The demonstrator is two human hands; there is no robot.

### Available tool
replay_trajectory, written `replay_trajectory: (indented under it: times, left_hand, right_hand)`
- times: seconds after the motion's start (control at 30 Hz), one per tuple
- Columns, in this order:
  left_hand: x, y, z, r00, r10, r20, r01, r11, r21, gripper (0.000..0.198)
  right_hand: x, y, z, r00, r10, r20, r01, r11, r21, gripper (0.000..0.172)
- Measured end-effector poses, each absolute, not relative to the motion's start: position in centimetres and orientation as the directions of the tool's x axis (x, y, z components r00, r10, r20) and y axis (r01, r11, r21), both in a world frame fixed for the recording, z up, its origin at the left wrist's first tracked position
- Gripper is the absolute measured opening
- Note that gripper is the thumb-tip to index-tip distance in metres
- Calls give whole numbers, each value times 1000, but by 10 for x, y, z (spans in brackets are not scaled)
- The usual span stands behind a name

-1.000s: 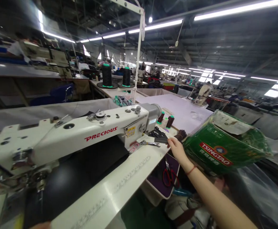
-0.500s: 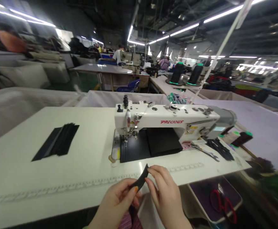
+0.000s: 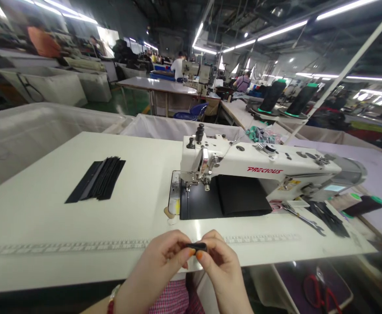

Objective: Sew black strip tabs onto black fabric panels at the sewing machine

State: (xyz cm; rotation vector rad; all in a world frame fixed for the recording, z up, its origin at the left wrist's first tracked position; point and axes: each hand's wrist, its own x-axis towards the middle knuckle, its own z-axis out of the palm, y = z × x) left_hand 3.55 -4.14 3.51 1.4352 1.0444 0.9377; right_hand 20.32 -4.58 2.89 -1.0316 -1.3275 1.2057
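At six o'clock, our left hand (image 3: 160, 266) and right hand (image 3: 222, 265) pinch a folded black strip (image 3: 200, 247), at the left's two o'clock and the right's ten. Beyond, on the table (image 3: 141, 183), we see a sewing machine (image 3: 235, 165) at one o'clock, stacked black strips (image 3: 103, 179) at ten.

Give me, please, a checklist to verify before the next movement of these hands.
1. Black strip in left-hand grip and right-hand grip: ok, both pinch it.
2. Strip bent over: ok, a rounded fold shows.
3. Strip's edges aligned: cannot tell, partly hidden.
4. Hands apart from sewing machine: ok, they are in front.
5. Tabletop free of tools: not ok, a wrench lies beside the machine's base.
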Motion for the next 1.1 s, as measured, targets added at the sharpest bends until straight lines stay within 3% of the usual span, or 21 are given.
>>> replay_trajectory:
  times: [0.13, 0.27, 0.4, 0.57, 0.63, 0.77, 0.9, 1.1]
  left_hand:
    - [26, -33, 43, 313, 948, 64, 361, -181, 915, 27]
    - [19, -25, 46, 345, 936, 78, 446, -236, 863, 24]
    - [17, -15, 45, 352, 932, 88, 508, -269, 818, 20]
    - [13, 17, 30, 375, 905, 200, 636, -408, 655, 19]
    - [8, 35, 20, 395, 884, 249, 656, -461, 597, 14]
    - [3, 66, 3, 502, 804, 319, 688, -595, 416, 45]
    - [6, 71, 0, 647, 700, 303, 665, -712, 225, 27]
    - [11, 58, 0, 744, 607, 278, 620, -783, 49, 29]
  right_hand:
    - [207, -34, 33, -224, 973, 50, -56, 38, -998, 16]
    - [215, -20, 44, -331, 944, -15, 115, 25, -993, 20]
    - [212, -8, 45, -300, 953, 35, 256, 116, -960, 19]
    - [204, 20, 28, -245, 968, 48, 294, 121, -948, 23]
    - [203, 40, 19, -209, 978, 22, 305, 87, -948, 25]
    - [205, 79, 3, -158, 987, -9, 377, 52, -925, 24]
    - [208, 100, 2, -171, 984, -57, 498, 36, -866, 15]
    - [211, 111, 14, -191, 969, -156, 628, -1, -778, 10]
